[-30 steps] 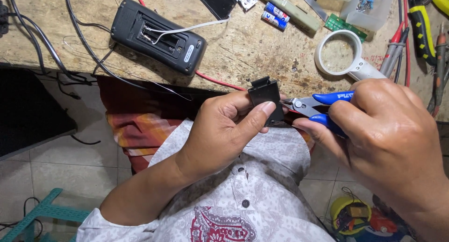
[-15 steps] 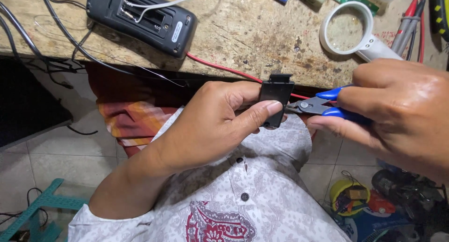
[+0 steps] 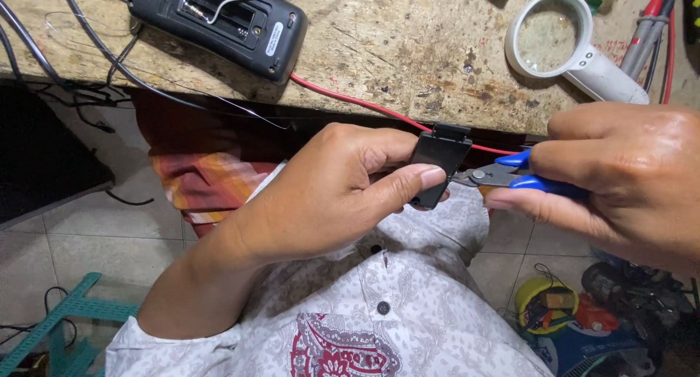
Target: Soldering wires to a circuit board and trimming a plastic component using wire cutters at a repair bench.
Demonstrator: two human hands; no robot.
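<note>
My left hand [image 3: 343,191] pinches a small black plastic cover [image 3: 437,158] between thumb and fingers, just in front of the workbench edge. My right hand [image 3: 620,176] grips blue-handled pliers [image 3: 510,176], and their metal jaws touch the right side of the black cover. A black handheld device [image 3: 219,23] lies face down on the wooden bench with its battery compartment uncovered, a white wire running into it. A red wire [image 3: 364,107] runs from the device along the bench toward the cover.
A white magnifying glass [image 3: 561,41] lies on the bench at the right, beside red and grey probe leads [image 3: 652,34]. Black cables [image 3: 73,63] trail off the left edge. Below are a tiled floor, a teal frame [image 3: 51,326] and a cluttered tool pile [image 3: 583,319].
The view has shifted downward slightly, so the bench items sit higher in frame. Both hands keep their grip, with the pliers staying against the black cover.
</note>
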